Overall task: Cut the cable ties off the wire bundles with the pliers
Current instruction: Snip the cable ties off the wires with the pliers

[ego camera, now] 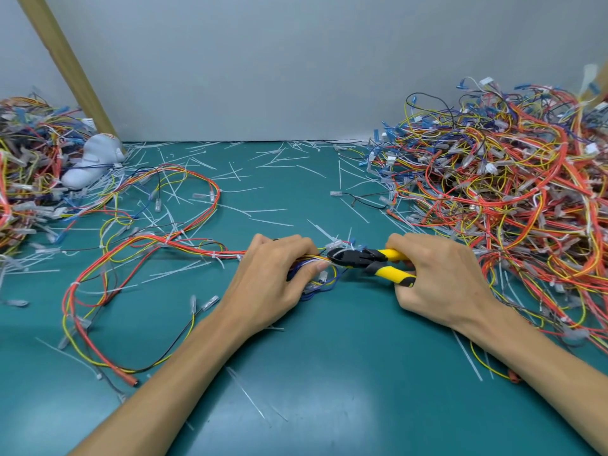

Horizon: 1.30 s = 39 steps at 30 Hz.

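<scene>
Yellow-handled pliers gripped by right hand, left hand pinching wire bundle at their tips

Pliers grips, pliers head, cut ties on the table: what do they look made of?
Pliers grips: yellow with black tips, matte; likely plastic or rubber sleeves. Pliers head: dark, dull; probably blackened steel. Cut ties: thin, whitish, translucent strips; look like nylon, unconfirmed.

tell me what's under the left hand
The left hand grips a wire bundle, whose wires emerge on both sides of it. The stretch beneath the palm is covered.
</scene>
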{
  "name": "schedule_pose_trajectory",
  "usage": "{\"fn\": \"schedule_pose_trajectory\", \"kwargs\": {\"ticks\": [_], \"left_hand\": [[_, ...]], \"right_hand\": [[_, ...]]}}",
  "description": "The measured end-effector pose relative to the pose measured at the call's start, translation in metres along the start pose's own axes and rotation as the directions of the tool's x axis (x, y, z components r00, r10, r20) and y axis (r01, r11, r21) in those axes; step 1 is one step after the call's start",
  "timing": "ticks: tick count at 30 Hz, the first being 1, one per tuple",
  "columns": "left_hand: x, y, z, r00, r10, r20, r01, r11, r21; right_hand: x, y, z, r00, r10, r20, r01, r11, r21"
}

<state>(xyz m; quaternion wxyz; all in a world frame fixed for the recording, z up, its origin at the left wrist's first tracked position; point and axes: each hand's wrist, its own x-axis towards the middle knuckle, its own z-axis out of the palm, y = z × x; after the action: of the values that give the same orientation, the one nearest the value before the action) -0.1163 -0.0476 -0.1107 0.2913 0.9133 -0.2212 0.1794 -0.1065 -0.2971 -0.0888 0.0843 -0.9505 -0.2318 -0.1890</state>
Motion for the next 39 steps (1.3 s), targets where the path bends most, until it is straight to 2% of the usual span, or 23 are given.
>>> {"fn": "schedule_pose_trajectory", "kwargs": {"ticks": [6,11,14,18,22,29,35,39], "left_hand": [[-0.0002,0.0011,-0.0006,1.0,-0.013,-0.003,0.013,1.0,0.017],[-0.0006,0.0019,-0.0013,1.0,-0.004,0.016,0.004,0.999,0.04],[-0.001,0.0021,-0.0014,1.0,-0.012,0.011,0.011,1.0,0.029],[-0.0006,0.0034,-0.0013,1.0,-0.004,0.017,0.003,0.999,0.048],[-0.0015,0.0035,-0.002,1.0,-0.016,0.021,0.015,0.999,0.036],[-0.0011,0.0053,-0.002,0.999,-0.01,0.034,0.008,0.998,0.055],[-0.0011,0.0064,-0.0024,0.999,0.001,0.041,-0.003,0.998,0.064],[-0.0011,0.0059,-0.0028,0.999,-0.005,0.035,0.002,0.998,0.068]], "right_hand": [[0.0007,-0.002,0.0003,0.998,-0.052,-0.032,0.051,0.999,-0.018],[-0.0002,-0.001,0.0009,1.0,0.013,0.0,-0.013,1.0,-0.019],[0.0001,-0.0025,0.0007,0.999,-0.044,-0.024,0.044,0.999,-0.031],[-0.0005,-0.0026,0.0012,1.0,-0.004,-0.013,0.004,1.0,-0.027],[0.0002,-0.0036,0.0005,0.998,-0.061,-0.034,0.059,0.997,-0.053],[0.0,-0.0042,0.0012,0.998,-0.055,-0.035,0.052,0.995,-0.088],[-0.0006,-0.0025,0.001,1.0,-0.009,0.007,0.009,0.999,-0.043],[-0.0002,-0.004,0.0013,0.998,-0.057,-0.026,0.057,0.998,-0.032]]}}
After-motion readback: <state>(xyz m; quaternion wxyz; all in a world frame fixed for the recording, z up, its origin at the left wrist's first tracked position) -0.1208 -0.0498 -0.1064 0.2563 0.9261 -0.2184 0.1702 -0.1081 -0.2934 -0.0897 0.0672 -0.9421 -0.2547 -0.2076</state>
